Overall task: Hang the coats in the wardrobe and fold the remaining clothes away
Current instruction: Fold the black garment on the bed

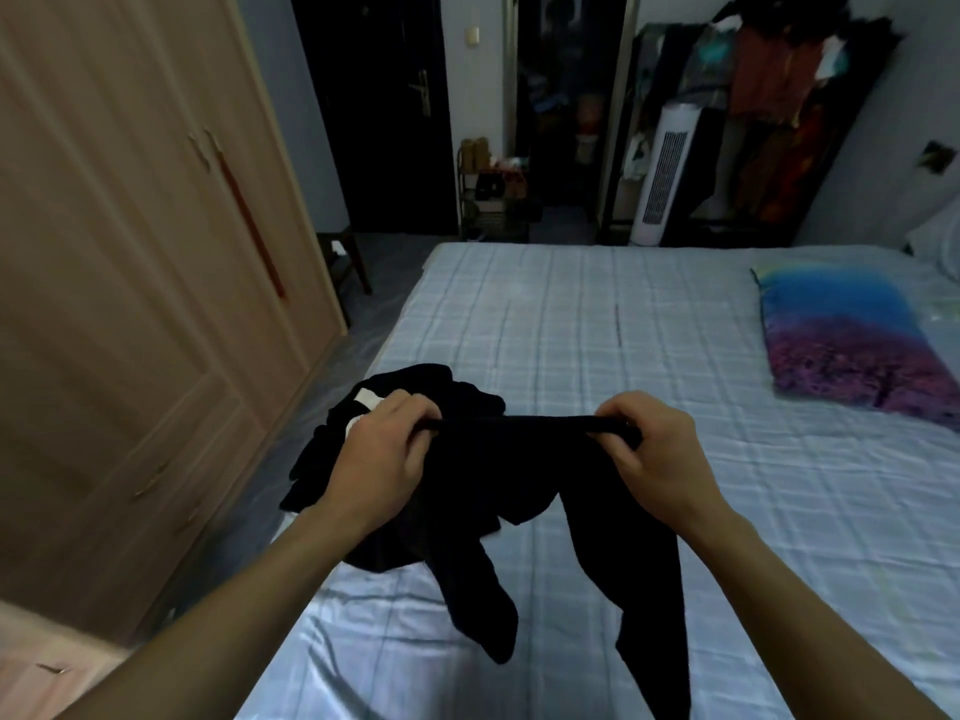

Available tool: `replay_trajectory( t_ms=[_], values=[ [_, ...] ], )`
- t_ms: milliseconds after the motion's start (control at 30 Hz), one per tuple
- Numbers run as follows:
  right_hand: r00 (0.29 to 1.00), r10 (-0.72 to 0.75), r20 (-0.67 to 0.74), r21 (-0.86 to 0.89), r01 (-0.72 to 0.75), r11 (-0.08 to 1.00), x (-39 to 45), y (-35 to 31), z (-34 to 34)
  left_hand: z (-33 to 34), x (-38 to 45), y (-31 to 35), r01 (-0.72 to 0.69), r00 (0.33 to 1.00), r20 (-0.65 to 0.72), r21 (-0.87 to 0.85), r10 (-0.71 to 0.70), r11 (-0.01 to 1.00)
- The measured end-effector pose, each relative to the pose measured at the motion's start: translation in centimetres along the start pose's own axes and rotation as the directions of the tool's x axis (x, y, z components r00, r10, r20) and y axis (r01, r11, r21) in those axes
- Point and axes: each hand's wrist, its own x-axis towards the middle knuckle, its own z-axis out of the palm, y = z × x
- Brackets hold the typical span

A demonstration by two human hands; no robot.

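Observation:
I hold a pair of black trousers (524, 470) stretched by the waistband over the bed (597, 324). My left hand (384, 449) grips the left end of the waistband and my right hand (654, 449) grips the right end. Two dark legs hang down toward the bed's near edge. Behind my left hand lies a heap of black clothes (415, 392) with a white label, near the bed's left edge. The wooden wardrobe (130, 283) stands to the left with its doors closed.
A blue and purple pillow (841, 340) lies at the right of the bed. A white tower fan (667, 174), a clothes rack with hanging garments (769, 106), a small shelf (493, 189) and dark doorways stand beyond the bed. A floor strip runs between wardrobe and bed.

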Motion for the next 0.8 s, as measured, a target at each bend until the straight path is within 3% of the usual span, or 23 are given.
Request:
replay_trajectory(
  t_ms=[133,300,433,800],
  values=[
    [0.995,-0.042,-0.091,-0.017,0.041,0.999,0.1,-0.8,-2.3,-2.1,1.4,2.7,-0.042,0.996,-0.077,-0.061,0.038,0.997],
    [0.982,-0.1,-0.159,-0.074,0.09,0.993,0.3,-1.9,-4.3,-5.3,2.8,4.7,-0.177,0.984,-0.032,-0.101,0.175,0.979],
    [0.977,-0.095,-0.191,-0.105,0.075,0.992,0.3,-2.0,-5.3,-4.9,2.3,5.5,-0.188,0.982,-0.02,-0.124,0.187,0.974],
    [0.994,0.05,0.096,-0.152,-0.035,0.988,-2.1,0.0,-1.3,-0.6,-3.7,1.9,0.068,0.996,0.07,-0.213,-0.055,0.975]
  ],
)
